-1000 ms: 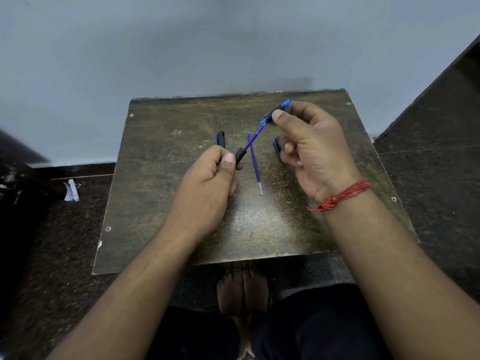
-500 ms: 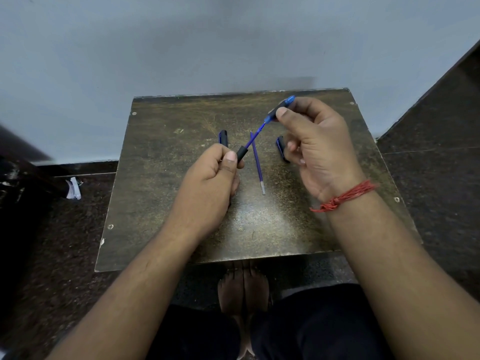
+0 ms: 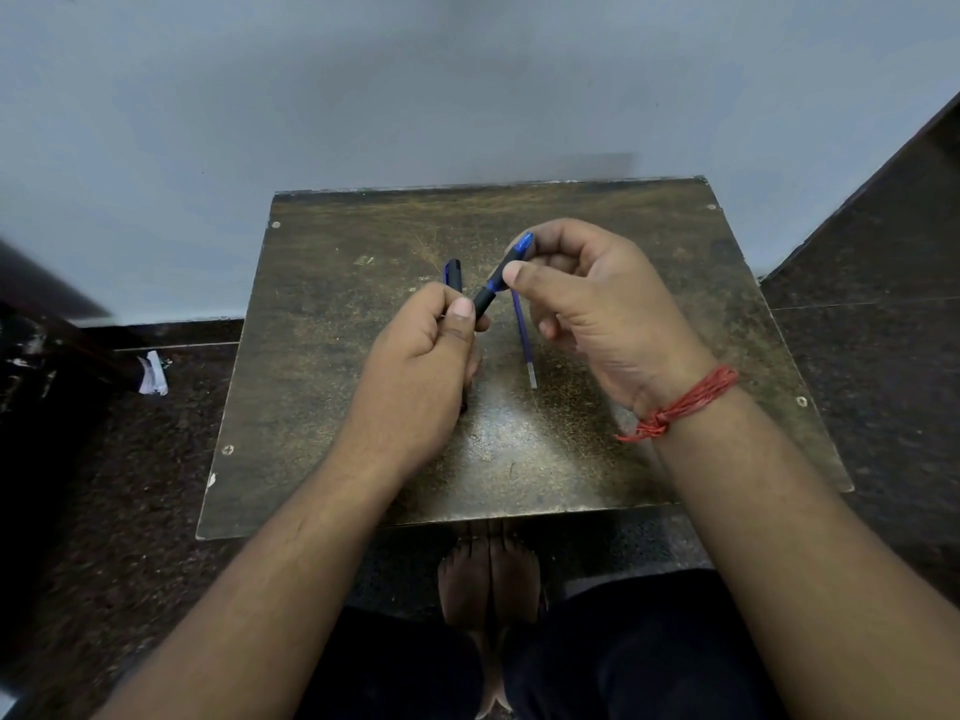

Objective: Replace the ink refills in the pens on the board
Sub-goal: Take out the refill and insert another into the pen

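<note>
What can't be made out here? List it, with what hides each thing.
Head view only:
- Lower barrel of the pen: hidden inside the left hand.
- Upper end of the loose refill on the board: behind the right hand.
- Second pen: only its top shows past the left hand.
- Whether the pen halves are fully joined: too small to tell.

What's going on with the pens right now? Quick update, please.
Left hand grips the pen barrel. Right hand pinches the blue tip piece against it. Loose refill lies on the board. Nothing in the way.
</note>
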Demonstrator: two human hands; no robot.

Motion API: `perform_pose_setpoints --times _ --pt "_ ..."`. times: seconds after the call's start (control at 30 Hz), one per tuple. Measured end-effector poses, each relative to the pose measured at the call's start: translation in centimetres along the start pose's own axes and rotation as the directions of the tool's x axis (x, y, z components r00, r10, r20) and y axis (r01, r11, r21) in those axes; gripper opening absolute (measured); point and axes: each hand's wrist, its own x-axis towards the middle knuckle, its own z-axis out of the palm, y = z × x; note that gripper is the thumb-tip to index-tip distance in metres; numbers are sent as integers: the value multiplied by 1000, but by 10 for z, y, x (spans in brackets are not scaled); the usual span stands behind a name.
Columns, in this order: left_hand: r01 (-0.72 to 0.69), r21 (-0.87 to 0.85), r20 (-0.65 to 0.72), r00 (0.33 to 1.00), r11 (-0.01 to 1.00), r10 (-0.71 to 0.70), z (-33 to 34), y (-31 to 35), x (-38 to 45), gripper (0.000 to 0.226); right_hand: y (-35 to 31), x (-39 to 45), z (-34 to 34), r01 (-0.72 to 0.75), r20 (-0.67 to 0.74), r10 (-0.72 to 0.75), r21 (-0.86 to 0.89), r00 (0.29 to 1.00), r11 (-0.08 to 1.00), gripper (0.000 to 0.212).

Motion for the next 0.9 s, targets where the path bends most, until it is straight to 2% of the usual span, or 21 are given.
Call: perform_pose_setpoints --times 0.3,0.43,0.53,0.6,0.73,0.9 --pt "1 37 -1 1000 999 -1 1 -1 0 28 0 -2 3 -16 37 17 -5 999 1000 15" --pt "0 41 7 1000 999 0 1 -1 0 27 0 -1 2 -56 45 57 -17 997 998 3" --pt "-4 48 16 1000 999 4 2 0 0 28 4 0 3 -67 16 67 -34 998 997 19" --pt "-6 39 18 1000 999 6 3 1 0 28 6 0 4 -58 2 58 -58 998 997 22" --pt "-4 10 23 1000 1000 3 1 -1 0 28 3 0 0 -66 -15 67 50 998 997 17" --pt "-4 23 20 1000 1000 3 2 0 0 30 5 2 -4 -47 61 37 171 997 984 19"
